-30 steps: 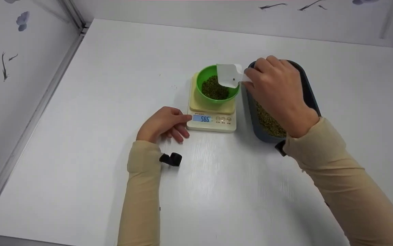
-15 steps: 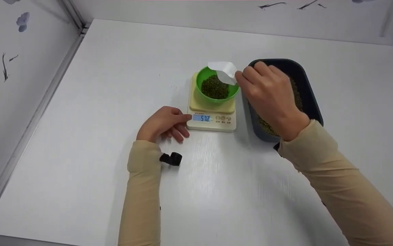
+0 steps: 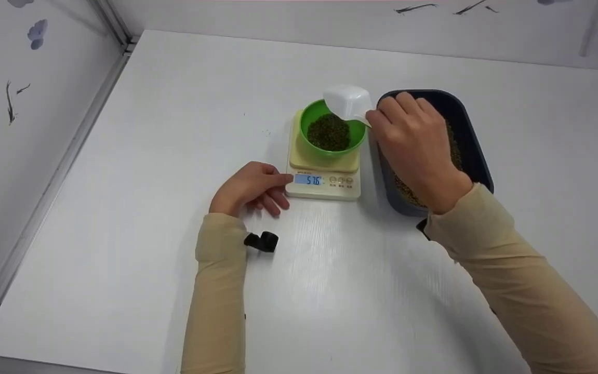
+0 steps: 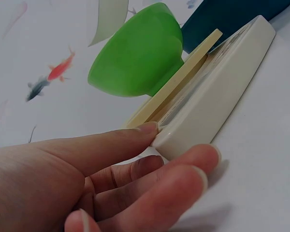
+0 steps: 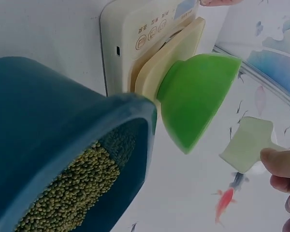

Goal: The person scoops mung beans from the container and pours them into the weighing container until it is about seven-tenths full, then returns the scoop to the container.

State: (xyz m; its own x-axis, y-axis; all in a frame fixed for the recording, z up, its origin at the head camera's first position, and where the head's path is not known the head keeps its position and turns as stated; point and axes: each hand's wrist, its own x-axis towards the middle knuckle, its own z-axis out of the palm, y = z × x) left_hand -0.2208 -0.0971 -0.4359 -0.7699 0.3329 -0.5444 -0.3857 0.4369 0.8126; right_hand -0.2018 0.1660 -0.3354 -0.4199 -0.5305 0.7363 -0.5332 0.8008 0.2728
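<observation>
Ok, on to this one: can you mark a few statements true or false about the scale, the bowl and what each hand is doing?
1. The bowl stands on the scale. True.
2. The right hand holds the scoop higher than the bowl. True.
3. Grains lie in the tub but not in the bowl. False: grains lie in both.
4. The left hand holds the rim of the tub. False: it touches the scale.
5. The tub stands to the person's right of the scale. True.
6. The scale's display is dark. False: it is lit blue.
</observation>
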